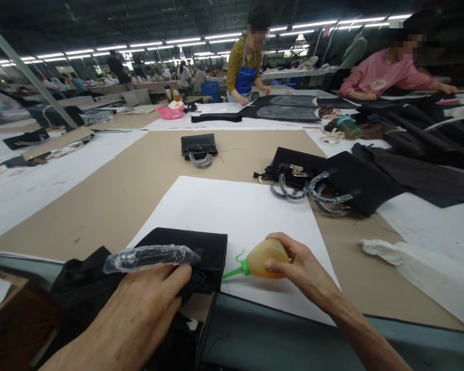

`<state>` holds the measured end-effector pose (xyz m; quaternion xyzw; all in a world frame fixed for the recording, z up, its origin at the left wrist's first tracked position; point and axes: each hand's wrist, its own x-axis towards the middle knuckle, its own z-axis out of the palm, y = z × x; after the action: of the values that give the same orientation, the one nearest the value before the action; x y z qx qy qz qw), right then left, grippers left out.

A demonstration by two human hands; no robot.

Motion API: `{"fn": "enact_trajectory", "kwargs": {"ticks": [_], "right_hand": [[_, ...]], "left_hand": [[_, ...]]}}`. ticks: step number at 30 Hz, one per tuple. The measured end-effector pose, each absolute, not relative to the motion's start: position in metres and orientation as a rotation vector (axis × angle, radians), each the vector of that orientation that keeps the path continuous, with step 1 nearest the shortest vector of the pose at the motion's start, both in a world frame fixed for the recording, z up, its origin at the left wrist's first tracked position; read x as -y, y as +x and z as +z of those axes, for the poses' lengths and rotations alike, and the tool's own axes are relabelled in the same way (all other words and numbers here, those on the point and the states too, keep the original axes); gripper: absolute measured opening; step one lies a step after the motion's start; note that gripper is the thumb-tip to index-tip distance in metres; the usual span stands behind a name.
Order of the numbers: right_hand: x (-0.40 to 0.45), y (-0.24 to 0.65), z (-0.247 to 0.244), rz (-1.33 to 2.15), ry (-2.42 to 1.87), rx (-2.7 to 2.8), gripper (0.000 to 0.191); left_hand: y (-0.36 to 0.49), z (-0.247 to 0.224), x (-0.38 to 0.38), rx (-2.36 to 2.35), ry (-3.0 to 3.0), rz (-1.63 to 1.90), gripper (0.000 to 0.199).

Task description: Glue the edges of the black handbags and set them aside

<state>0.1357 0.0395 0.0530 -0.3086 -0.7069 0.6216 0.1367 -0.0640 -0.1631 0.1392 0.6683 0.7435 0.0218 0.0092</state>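
My right hand (pixel 303 265) is closed around a soft, rounded squeeze bottle (pixel 268 257) of amber liquid. Its thin green nozzle (pixel 234 272) points left, with the tip at the right edge of a black handbag (pixel 201 241). That bag lies on a sheet of white paper (pixel 282 214) near the table's front edge. Closed on the bag's near side is my left hand (pixel 147 296), just below a plastic-wrapped handle (pixel 150 257); its fingertips are partly hidden.
Farther back lies a small black bag (pixel 198 146). To the right are more black bags (pixel 297 165) with wrapped handles, and dark material (pixel 417 170). A crumpled white piece (pixel 402 257) rests at right. Across the table work a person in a blue apron (pixel 246 80) and another in pink (pixel 386 77).
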Motion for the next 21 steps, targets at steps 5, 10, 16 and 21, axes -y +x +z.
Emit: {"fn": "enact_trajectory", "kwargs": {"ticks": [5,10,16,21], "right_hand": [[-0.035,0.139,0.057,1.896,-0.840,2.033,0.022],[-0.029,0.142,0.059,1.980,-0.796,1.982,0.024],[-0.022,0.149,0.060,2.077,-0.818,1.915,0.031],[-0.014,0.153,0.064,2.118,-0.859,1.853,0.034]], "left_hand": [[-0.062,0.141,0.162,-2.307,2.002,0.097,0.033],[-0.057,0.145,0.156,-2.293,1.926,0.089,0.032],[-0.055,0.149,0.154,-2.308,1.925,0.099,0.031],[-0.055,0.149,0.157,-2.294,1.924,0.113,0.032]]}}
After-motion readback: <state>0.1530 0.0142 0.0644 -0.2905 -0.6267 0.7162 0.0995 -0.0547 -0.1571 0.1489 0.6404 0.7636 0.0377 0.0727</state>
